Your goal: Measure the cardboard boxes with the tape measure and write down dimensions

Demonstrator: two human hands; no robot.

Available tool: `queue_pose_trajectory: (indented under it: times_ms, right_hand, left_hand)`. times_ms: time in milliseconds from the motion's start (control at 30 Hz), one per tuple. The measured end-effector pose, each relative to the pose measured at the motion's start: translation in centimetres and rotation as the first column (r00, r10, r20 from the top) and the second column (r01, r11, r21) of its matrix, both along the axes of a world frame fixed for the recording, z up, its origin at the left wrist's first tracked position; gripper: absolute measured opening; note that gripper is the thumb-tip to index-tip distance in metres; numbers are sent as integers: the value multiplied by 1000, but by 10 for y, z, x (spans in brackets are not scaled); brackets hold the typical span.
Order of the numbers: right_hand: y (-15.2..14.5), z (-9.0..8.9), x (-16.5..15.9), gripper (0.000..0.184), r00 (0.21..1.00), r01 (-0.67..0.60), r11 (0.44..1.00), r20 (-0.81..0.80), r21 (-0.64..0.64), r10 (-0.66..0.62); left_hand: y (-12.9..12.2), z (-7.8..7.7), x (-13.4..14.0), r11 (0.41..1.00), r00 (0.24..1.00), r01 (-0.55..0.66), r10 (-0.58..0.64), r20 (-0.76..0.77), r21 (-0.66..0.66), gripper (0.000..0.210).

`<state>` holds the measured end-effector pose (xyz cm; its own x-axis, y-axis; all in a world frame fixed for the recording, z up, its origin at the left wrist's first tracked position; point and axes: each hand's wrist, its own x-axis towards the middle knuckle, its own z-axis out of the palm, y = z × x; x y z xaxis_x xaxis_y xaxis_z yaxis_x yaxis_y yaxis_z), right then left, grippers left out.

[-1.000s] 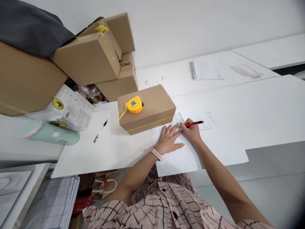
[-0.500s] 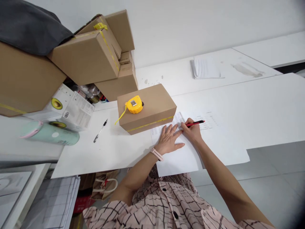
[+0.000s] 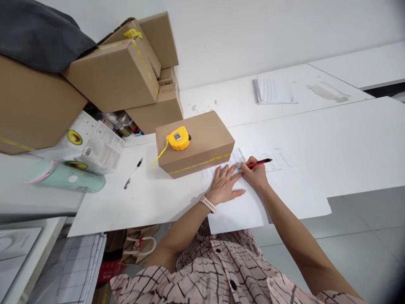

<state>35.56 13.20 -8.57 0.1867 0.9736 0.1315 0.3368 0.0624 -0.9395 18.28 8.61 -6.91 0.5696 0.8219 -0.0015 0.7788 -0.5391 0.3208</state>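
Note:
My left hand (image 3: 224, 185) lies flat with fingers spread on a printed sheet of paper (image 3: 238, 213) that hangs over the desk's front edge. My right hand (image 3: 255, 172) is closed around a red and black pen (image 3: 259, 163), its tip end low over the paper just right of my left fingers. A second printed sheet (image 3: 294, 190) lies under my right forearm. Just beyond my left hand sits a closed cardboard box (image 3: 202, 133) with yellow tape along its side. On top of it rests a yellow tape measure (image 3: 179, 138) with a yellow strap.
A clear pen with black ends (image 3: 133, 173) lies left on the desk. Farther left are a mint bottle (image 3: 74, 177) on its side, avocado-printed cartons (image 3: 103, 147) and stacked cardboard boxes (image 3: 114, 76). A stack of papers (image 3: 275, 89) lies at the back.

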Motion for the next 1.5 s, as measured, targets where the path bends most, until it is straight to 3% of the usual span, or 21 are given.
queue_pose_trajectory:
  times_ms: [1500]
  right_hand:
    - [-1, 4, -1, 27, 998, 59, 998, -36, -11, -59]
  left_hand:
    - [0, 2, 0, 1000, 1000, -2, 2, -10, -16, 70]
